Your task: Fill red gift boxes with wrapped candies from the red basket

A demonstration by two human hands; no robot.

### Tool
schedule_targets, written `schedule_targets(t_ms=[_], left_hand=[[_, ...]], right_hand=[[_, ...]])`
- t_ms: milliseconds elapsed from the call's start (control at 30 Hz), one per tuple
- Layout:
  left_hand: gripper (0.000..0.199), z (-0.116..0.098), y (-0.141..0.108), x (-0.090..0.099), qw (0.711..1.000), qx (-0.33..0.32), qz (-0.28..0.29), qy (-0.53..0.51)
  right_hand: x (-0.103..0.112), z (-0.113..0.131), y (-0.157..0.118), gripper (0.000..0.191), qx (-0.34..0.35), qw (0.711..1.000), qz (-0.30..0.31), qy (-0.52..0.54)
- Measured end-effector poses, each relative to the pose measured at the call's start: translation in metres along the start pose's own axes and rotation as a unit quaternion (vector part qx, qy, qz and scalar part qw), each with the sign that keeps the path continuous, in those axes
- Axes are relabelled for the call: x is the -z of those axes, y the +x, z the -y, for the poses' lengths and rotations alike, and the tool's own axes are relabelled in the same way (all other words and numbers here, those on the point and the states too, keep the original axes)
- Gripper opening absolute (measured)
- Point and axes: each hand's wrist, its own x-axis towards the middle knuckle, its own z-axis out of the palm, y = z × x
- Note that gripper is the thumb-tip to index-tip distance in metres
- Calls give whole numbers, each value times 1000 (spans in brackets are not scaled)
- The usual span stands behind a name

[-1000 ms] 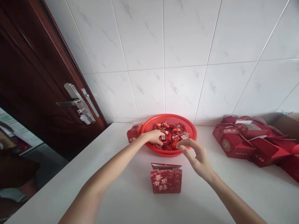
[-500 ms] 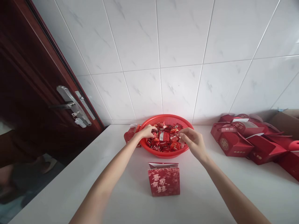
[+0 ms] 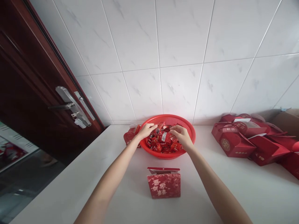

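A red plastic basket [image 3: 167, 155] full of red-wrapped candies [image 3: 164, 137] stands against the wall. My left hand [image 3: 147, 130] is over its left side, fingers pinched together on what looks like a red wrapped candy. Over the right part of the basket is my right hand [image 3: 181, 134], its thumb and fingertips closed on something small and dark red, probably a candy. Nearer to me, a red paper box [image 3: 163, 185] with pale lettering stands upright on the white table, its top open.
Several red boxes [image 3: 235, 143] are heaped at the right, beside a brown carton [image 3: 288, 122]. Another red box [image 3: 130, 135] touches the basket's left side. A dark wooden door [image 3: 35, 77] with a metal handle is at the left, and a tiled wall [image 3: 182, 37] behind.
My right hand has moved left, toward the middle of the basket. My left hand has shifted slightly. The person at the far left has mostly passed out of view.
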Motion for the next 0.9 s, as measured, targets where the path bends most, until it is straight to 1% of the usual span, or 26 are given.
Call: schedule_targets(t_ms=[100,233,300,367,433,500,567,733,800,900], left_hand=[[58,-12,-5,-9,997,-27,-14,-66],[52,-35,-10,-25,995,-35,9,-98],[48,-44,-12,-32,992,-26,20,-122],[41,-50,-13,-37,985,-25,40,-168],[40,-52,-13,-40,975,-30,52,-213],[48,-51,-12,-42,971,-25,38,-235],[49,-49,-13,-42,972,-11,21,-232],[48,-45,-18,-40,977,9,31,-211],[48,-45,-21,-40,979,11,13,-206],[42,-47,-23,-39,981,-6,-11,-195]], right_hand=[[-1,-1,0,32,-19,1000,18,-12],[-1,-1,-1,43,-7,998,62,-26],[0,-2,-1,48,0,998,67,-5],[2,-1,-1,50,-8,997,61,42],[4,1,-1,49,-28,995,51,86],[6,2,-2,45,-43,993,43,103],[7,4,-3,41,-45,993,30,106],[7,3,-4,44,-39,994,-10,106],[8,3,-4,46,-41,993,-10,108],[9,3,-4,47,-39,993,-19,111]])
